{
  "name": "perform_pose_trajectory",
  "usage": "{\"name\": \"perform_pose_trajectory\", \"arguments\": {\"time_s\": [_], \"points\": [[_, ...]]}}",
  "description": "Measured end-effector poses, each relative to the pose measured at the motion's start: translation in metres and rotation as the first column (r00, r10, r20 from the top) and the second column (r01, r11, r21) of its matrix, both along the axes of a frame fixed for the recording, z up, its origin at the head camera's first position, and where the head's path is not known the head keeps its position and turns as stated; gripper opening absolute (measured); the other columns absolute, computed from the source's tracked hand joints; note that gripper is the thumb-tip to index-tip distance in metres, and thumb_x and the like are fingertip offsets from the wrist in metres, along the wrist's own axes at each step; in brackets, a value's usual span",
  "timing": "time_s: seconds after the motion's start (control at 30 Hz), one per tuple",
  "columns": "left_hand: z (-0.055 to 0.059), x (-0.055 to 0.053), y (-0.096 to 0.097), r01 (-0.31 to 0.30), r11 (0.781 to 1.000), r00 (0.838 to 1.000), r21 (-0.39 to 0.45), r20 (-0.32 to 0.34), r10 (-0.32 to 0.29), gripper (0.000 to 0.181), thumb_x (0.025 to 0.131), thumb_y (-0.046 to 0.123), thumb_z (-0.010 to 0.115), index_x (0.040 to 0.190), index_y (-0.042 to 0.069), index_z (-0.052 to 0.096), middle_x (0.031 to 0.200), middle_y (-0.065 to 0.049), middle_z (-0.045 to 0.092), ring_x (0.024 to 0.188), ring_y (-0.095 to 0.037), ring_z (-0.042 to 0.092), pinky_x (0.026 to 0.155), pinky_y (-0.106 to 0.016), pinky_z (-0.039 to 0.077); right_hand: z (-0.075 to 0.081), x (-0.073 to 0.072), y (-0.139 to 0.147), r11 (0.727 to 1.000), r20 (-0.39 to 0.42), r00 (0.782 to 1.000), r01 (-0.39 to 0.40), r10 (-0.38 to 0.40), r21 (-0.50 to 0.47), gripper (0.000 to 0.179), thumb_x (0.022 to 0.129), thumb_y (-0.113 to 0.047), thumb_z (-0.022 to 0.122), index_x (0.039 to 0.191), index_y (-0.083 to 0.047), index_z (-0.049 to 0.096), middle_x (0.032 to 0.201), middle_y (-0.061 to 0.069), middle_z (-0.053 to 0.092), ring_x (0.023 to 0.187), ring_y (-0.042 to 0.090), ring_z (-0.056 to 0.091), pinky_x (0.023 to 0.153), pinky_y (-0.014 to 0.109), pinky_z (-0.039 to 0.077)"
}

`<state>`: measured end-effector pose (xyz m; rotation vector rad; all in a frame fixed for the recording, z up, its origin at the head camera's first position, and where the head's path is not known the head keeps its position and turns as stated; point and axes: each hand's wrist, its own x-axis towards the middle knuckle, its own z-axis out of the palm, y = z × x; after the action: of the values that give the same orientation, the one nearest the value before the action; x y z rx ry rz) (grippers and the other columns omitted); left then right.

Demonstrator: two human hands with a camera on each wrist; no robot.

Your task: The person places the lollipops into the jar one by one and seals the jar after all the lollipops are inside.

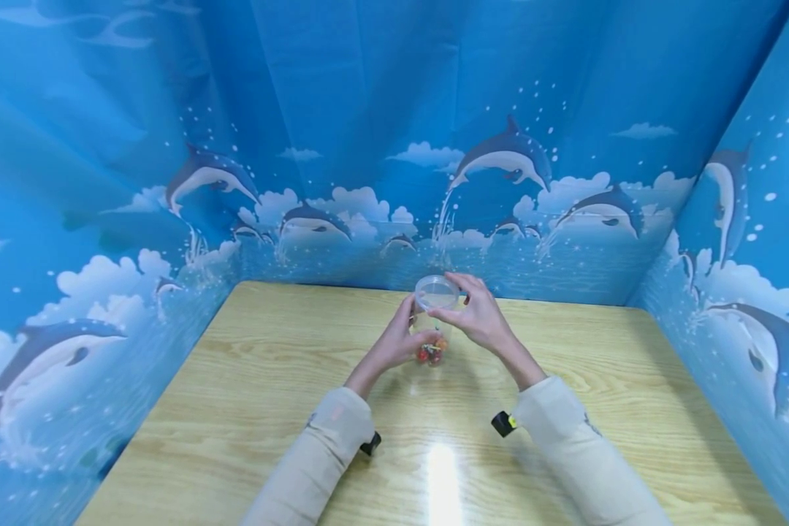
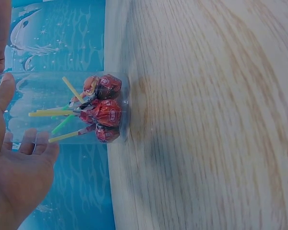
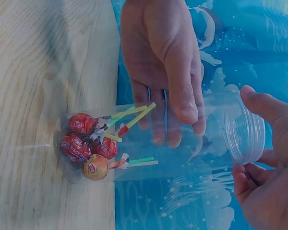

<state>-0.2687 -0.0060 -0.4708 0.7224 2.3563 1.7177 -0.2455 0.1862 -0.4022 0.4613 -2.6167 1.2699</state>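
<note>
A clear plastic jar [image 3: 192, 165] stands upright, its base down at the wooden tabletop. Several lollipops [image 3: 91, 148] in red and orange wrappers lie heads-down at its bottom, their yellow, green and white sticks pointing up. My left hand [image 1: 394, 343] holds the jar's side, thumb on the near side and fingers around the far wall. With thumb and fingers spread around the ridged round top [image 1: 437, 292], my right hand [image 1: 476, 314] grips the jar there. In the left wrist view only a little of the right hand shows, at the upper left corner.
The light wood table [image 1: 269, 409] extends on both sides of the jar. A blue curtain [image 1: 381, 131] printed with dolphins and clouds hangs behind it and along the left and right. Small black devices [image 1: 502, 424] sit at both wrists, by the pale sleeves.
</note>
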Motion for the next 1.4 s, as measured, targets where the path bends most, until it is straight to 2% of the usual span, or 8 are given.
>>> {"name": "perform_pose_trajectory", "arguments": {"time_s": [0.27, 0.47, 0.7, 0.93, 1.03, 1.13, 1.23, 1.4], "points": [[0.001, 0.0, 0.001, -0.005, 1.0, 1.0, -0.007, -0.004, 0.005, 0.091, 0.096, 0.026, 0.076, 0.165, 0.014, 0.017, 0.165, -0.014, 0.031, 0.15, -0.033, 0.033, 0.123, -0.053, 0.027, -0.004, 0.003, -0.007, 0.997, -0.102, 0.992, 0.081, -0.08, 0.002, 0.081, 0.08, -0.029, 0.091, 0.144, 0.005, 0.055, 0.144, 0.024, 0.054, 0.123, 0.037, 0.05, 0.087, 0.049, 0.052], [0.002, 0.002, 0.001, -0.013, 1.0, 1.0, -0.019, 0.005, 0.013, 0.09, 0.097, 0.026, 0.076, 0.165, 0.015, 0.018, 0.164, -0.012, 0.033, 0.149, -0.032, 0.035, 0.122, -0.053, 0.029, -0.008, 0.007, -0.007, 0.996, -0.154, 0.984, 0.083, -0.087, -0.031, 0.077, 0.08, -0.025, 0.091, 0.142, 0.006, 0.057, 0.138, 0.023, 0.057, 0.115, 0.035, 0.054, 0.083, 0.044, 0.052], [0.002, 0.001, 0.002, -0.037, 0.999, 0.999, -0.02, -0.004, 0.037, 0.089, 0.095, 0.017, 0.077, 0.163, 0.011, 0.02, 0.159, -0.017, 0.039, 0.147, -0.033, 0.038, 0.122, -0.051, 0.031, -0.013, 0.018, -0.002, 0.989, -0.217, 0.968, 0.106, -0.127, -0.104, 0.055, 0.085, -0.014, 0.087, 0.132, 0.006, 0.066, 0.12, 0.021, 0.065, 0.098, 0.031, 0.062, 0.077, 0.04, 0.055], [0.001, 0.001, 0.002, -0.045, 0.999, 0.999, -0.007, 0.001, 0.045, 0.088, 0.095, 0.014, 0.077, 0.163, 0.009, 0.021, 0.159, -0.019, 0.039, 0.147, -0.035, 0.038, 0.122, -0.053, 0.031, -0.015, 0.028, 0.003, 0.971, -0.238, 0.957, 0.113, -0.163, -0.21, 0.031, 0.085, -0.003, 0.084, 0.114, 0.004, 0.075, 0.106, 0.017, 0.072, 0.088, 0.03, 0.067, 0.073, 0.024, 0.056], [0.001, 0.001, 0.002, -0.045, 0.999, 0.999, -0.005, 0.005, 0.045, 0.089, 0.095, 0.013, 0.077, 0.163, 0.01, 0.02, 0.159, -0.019, 0.039, 0.147, -0.035, 0.037, 0.122, -0.053, 0.03, -0.012, 0.026, 0.009, 0.968, -0.21, 0.967, 0.093, -0.144, -0.235, 0.03, 0.088, -0.006, 0.082, 0.117, 0.002, 0.075, 0.112, 0.016, 0.072, 0.095, 0.03, 0.065, 0.077, 0.023, 0.055], [0.001, 0.001, 0.003, -0.044, 0.999, 0.999, -0.001, 0.007, 0.044, 0.089, 0.094, 0.013, 0.077, 0.163, 0.01, 0.02, 0.159, -0.019, 0.04, 0.147, -0.036, 0.038, 0.122, -0.053, 0.03, -0.009, 0.019, 0.015, 0.972, -0.143, 0.986, 0.055, -0.09, -0.227, 0.041, 0.093, -0.015, 0.079, 0.131, -0.001, 0.069, 0.13, 0.017, 0.066, 0.111, 0.032, 0.061, 0.087, 0.037, 0.055], [0.0, 0.001, 0.002, -0.044, 0.999, 0.999, 0.0, 0.011, 0.044, 0.089, 0.095, 0.015, 0.077, 0.163, 0.011, 0.02, 0.159, -0.018, 0.04, 0.147, -0.036, 0.038, 0.122, -0.053, 0.03, -0.007, 0.009, 0.02, 0.978, -0.029, 0.999, 0.01, -0.016, -0.21, 0.056, 0.097, -0.026, 0.075, 0.146, -0.007, 0.057, 0.146, 0.015, 0.056, 0.121, 0.035, 0.059, 0.093, 0.051, 0.055], [0.0, 0.001, 0.002, -0.042, 0.999, 0.999, -0.007, 0.015, 0.042, 0.09, 0.095, 0.016, 0.077, 0.164, 0.012, 0.02, 0.16, -0.016, 0.038, 0.148, -0.034, 0.037, 0.122, -0.052, 0.03, -0.009, -0.002, 0.022, 0.972, 0.133, 0.986, -0.071, 0.103, -0.222, 0.066, 0.1, -0.033, 0.071, 0.157, -0.014, 0.044, 0.158, 0.011, 0.046, 0.122, 0.036, 0.06, 0.094, 0.053, 0.056]]}}
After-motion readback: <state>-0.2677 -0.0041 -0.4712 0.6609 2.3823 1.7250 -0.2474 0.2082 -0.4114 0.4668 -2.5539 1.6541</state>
